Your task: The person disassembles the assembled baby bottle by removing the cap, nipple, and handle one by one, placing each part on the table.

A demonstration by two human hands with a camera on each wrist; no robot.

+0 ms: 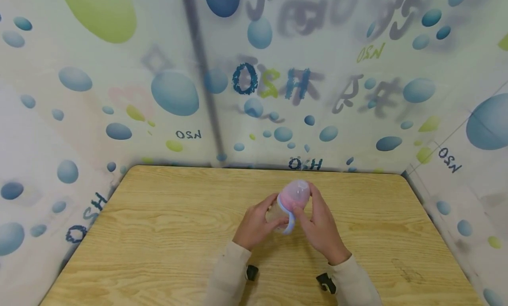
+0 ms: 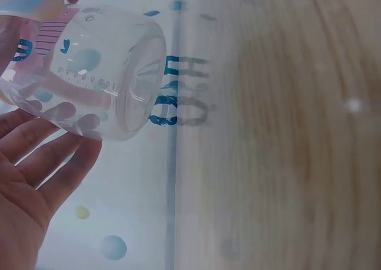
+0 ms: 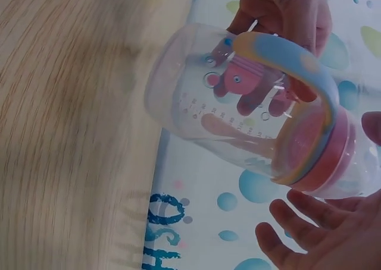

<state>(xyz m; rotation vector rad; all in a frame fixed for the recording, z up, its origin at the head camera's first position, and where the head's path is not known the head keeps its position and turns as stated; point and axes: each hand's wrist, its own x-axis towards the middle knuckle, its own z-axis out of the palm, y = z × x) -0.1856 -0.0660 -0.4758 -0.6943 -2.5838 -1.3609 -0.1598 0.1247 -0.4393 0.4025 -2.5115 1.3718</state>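
A clear baby bottle (image 3: 202,103) is held above the table, tilted, with printed pink figures and measuring marks on its wall. It has a pink collar (image 3: 333,157), a blue-and-orange handle (image 3: 280,53) and a see-through domed cap (image 1: 298,190). My left hand (image 1: 254,224) grips the bottle's body from the left, its fingers along the wall in the left wrist view. With thumb and fingers on either side, my right hand (image 1: 322,229) holds the cap end. The bottle's base points toward the table in both wrist views.
The wooden table (image 1: 170,235) lies beneath both hands. Behind and beside it stand white wall sheets (image 1: 139,68) printed with blue and green drops and lettering. A black buckle (image 1: 326,283) hangs at the right sleeve, another black buckle (image 1: 252,273) at the left.
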